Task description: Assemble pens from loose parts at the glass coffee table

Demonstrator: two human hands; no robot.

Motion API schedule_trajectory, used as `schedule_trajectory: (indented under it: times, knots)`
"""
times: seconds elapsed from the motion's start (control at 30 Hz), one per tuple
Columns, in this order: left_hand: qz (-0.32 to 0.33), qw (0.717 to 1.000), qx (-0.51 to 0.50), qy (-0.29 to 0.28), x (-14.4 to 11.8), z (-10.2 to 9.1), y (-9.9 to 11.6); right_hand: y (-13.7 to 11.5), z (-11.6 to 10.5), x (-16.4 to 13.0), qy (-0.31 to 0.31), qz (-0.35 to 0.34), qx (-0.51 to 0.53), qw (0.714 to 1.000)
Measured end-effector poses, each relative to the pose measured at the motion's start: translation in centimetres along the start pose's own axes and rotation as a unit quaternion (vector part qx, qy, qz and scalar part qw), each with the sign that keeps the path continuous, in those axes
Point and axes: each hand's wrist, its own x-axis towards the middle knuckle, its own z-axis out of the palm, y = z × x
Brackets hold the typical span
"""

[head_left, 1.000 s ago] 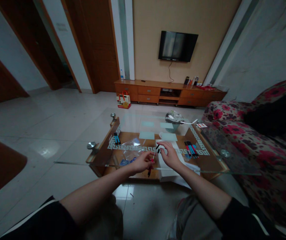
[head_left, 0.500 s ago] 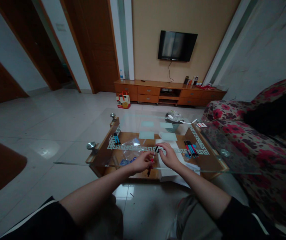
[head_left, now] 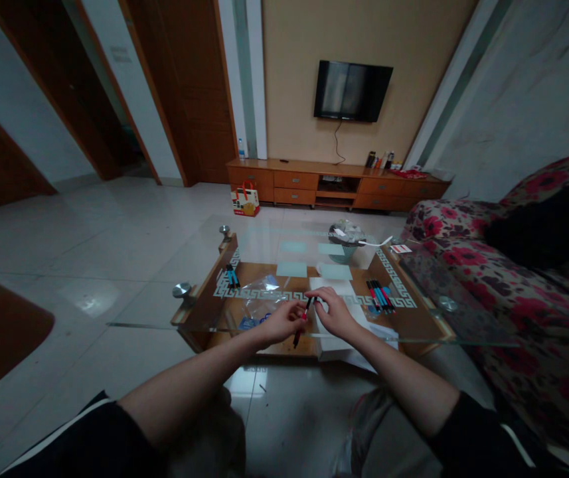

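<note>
Over the glass table [head_left: 214, 312], red pen [head_left: 301, 323] pinched between both hands' fingers [head_left: 298, 309].

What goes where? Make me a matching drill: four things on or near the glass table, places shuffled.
1. red pen
2. row of pens
3. clear plastic bag
4. white paper

a. table's right side
b. between both hands
c. under the right hand
d. just beyond the left hand

Pairs: 1-b, 2-a, 3-d, 4-c
</note>
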Motion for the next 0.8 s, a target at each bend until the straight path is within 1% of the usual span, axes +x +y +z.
schedule_trajectory:
  times: [0.2, 0.4, 0.6, 0.8]
  knots:
    - [0.017, 0.999, -0.003, 0.03, -0.19, 0.23, 0.63, -0.49, 0.11, -0.04, -0.019, -0.01, 0.004, 1.0]
    - [0.017, 0.999, -0.014, 0.025, -0.14, 0.21, 0.65, -0.51, 0.12, -0.08, -0.028, -0.011, 0.006, 1.0]
    - [0.028, 0.999, -0.007, 0.026, 0.1, 0.02, 0.21, -0.25, 0.19, -0.09, -0.027, -0.009, 0.008, 1.0]
    - [0.041, 0.999, 0.006, 0.031, 0.24, 0.04, 0.23, -0.4, 0.18, -0.09, -0.031, -0.016, 0.01, 0.999]
